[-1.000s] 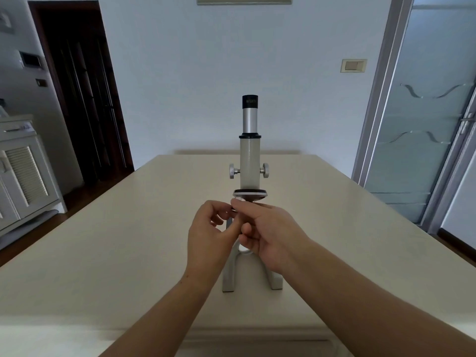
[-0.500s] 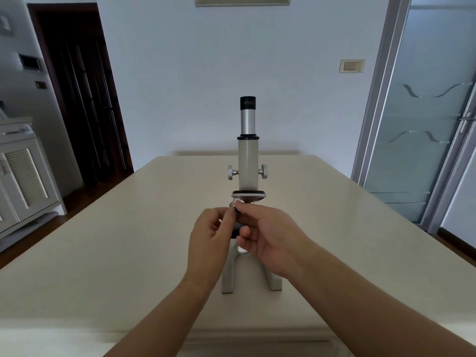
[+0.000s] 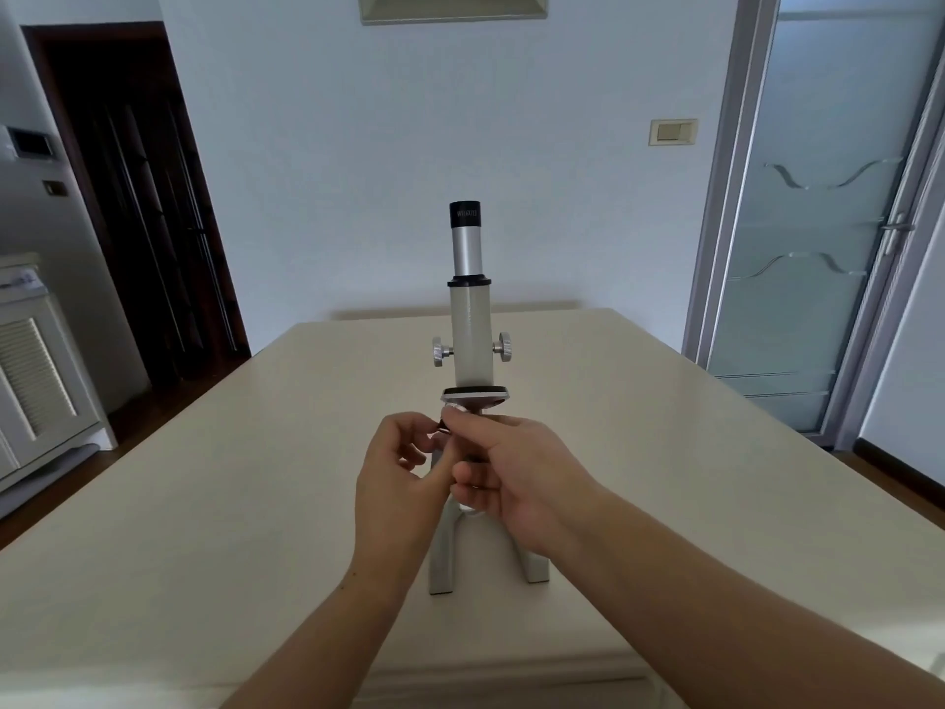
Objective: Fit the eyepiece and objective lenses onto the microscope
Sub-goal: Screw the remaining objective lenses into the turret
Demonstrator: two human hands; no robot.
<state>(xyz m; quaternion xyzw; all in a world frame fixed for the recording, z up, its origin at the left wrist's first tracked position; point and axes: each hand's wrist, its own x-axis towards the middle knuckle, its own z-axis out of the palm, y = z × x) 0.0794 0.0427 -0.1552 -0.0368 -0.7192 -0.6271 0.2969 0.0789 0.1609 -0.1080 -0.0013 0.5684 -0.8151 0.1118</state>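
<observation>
A: While the eyepiece (image 3: 465, 215) is already sitting atop the microscope (image 3: 469, 340) at frame centre, which step is running?

B: Objective (image 3: 444, 427) fitting, seemingly. Right hand (image 3: 516, 473) and left hand (image 3: 396, 483) are both pinching it under the turret (image 3: 475, 395); next it likely needs aligning and threading.

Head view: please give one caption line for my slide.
Both hands, left and right, work under the nosepiece of an upright grey microscope; black-topped eyepiece already seated.
</observation>
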